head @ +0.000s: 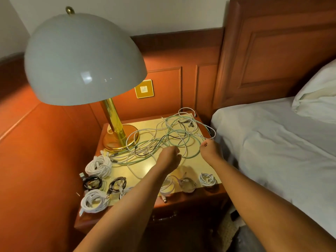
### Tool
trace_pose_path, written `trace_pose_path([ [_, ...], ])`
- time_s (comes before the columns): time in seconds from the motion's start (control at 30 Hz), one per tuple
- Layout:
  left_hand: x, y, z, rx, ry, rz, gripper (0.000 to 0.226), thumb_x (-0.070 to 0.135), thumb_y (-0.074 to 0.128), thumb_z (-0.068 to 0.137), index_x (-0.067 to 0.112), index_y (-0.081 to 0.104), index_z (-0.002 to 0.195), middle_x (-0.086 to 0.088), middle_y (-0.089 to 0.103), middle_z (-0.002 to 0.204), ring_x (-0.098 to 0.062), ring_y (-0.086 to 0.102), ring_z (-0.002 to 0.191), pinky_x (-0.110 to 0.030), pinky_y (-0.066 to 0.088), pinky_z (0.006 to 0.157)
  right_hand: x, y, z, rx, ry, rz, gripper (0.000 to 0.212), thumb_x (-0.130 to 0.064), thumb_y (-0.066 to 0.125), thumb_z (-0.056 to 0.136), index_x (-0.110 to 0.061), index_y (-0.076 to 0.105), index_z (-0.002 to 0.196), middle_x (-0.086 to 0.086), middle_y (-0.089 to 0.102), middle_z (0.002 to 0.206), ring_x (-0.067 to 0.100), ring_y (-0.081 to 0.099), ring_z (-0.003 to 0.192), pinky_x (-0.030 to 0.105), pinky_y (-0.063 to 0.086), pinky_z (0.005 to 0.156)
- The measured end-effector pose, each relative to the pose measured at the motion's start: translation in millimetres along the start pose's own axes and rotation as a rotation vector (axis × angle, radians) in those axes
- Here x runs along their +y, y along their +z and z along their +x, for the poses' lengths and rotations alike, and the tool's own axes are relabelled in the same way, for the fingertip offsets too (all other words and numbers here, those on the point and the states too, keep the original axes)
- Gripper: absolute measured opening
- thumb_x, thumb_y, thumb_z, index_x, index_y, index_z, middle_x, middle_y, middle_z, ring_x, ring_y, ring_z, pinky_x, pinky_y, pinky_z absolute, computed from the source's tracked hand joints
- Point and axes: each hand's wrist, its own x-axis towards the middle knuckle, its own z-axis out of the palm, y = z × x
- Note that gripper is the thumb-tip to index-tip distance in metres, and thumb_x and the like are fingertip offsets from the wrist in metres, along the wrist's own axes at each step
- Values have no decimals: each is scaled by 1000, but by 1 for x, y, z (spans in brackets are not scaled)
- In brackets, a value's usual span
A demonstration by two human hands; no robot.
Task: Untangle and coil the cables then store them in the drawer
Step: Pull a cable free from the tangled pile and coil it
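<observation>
Head cam looks down on a nightstand [145, 168] next to a bed [272, 142], with a big tangle [163, 139] of white, mint and black cables spread across the top by the lamp [85, 59]. Left hand [170, 157] is curled into the near side of the mess, pinching what looks like a white strand. Right hand [211, 148] pinches a mint cable [189, 157] at the tangle's right edge. Finished coils [98, 166] sit along the front and left edge, white and black ones. Drawer [163, 215] below is closed, mostly hidden by the left arm.
</observation>
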Motion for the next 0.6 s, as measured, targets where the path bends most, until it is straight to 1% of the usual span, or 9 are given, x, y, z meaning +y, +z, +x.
trace_pose_path([
  [0.07,-3,12,16,-20,19,36,32,20,59,94,7,60,124,-13,63,120,-29,58,110,-33,49,85,5,9,21,9,29,-3,19,-9,46,94,0,60,102,21,64,106,34,54,86,36,47,75],
  [0.13,-6,22,31,-4,46,91,37,26,61,94,10,58,127,-12,62,119,-29,54,112,-36,49,87,9,15,43,37,59,10,23,-12,46,96,-2,57,114,22,62,118,37,58,101,36,46,79],
  [0.23,-10,31,48,25,75,187,39,33,59,94,12,57,126,-10,60,119,-28,50,112,-37,48,87,10,18,70,112,123,1,31,-19,44,101,-1,52,126,22,58,129,39,55,116,41,46,90],
  [0.3,-14,33,55,15,88,244,36,32,57,94,10,57,123,-10,60,117,-28,50,109,-39,49,86,10,16,87,166,202,6,38,-22,45,101,2,50,131,23,54,133,40,52,122,44,45,97],
  [0.37,-18,34,60,-28,104,281,31,26,54,95,8,57,120,-12,59,115,-29,52,104,-41,50,84,14,18,101,195,301,33,43,-26,46,101,6,50,130,26,54,132,41,54,121,48,46,99],
  [0.43,-22,35,64,-71,109,281,27,25,51,96,7,56,116,-13,57,112,-30,54,98,-41,50,81,19,19,110,188,387,55,46,-30,47,100,6,53,127,26,58,128,41,57,117,50,49,97],
  [0.47,-23,35,66,-82,107,269,27,26,51,96,7,56,115,-13,56,111,-29,54,96,-41,50,80,21,19,113,183,412,63,44,-30,48,100,5,54,126,25,59,127,41,58,116,50,50,96],
  [0.53,-23,36,68,-86,96,255,26,28,53,95,8,55,113,-12,56,109,-29,55,93,-41,51,78,23,18,117,170,466,112,39,-20,49,99,5,52,128,24,57,129,39,57,118,45,50,97],
  [0.6,-24,38,69,-88,82,252,25,28,53,95,9,55,112,-12,56,109,-28,55,93,-40,51,77,24,16,117,162,495,163,41,-14,49,98,6,46,133,24,53,134,38,54,123,44,49,99],
])
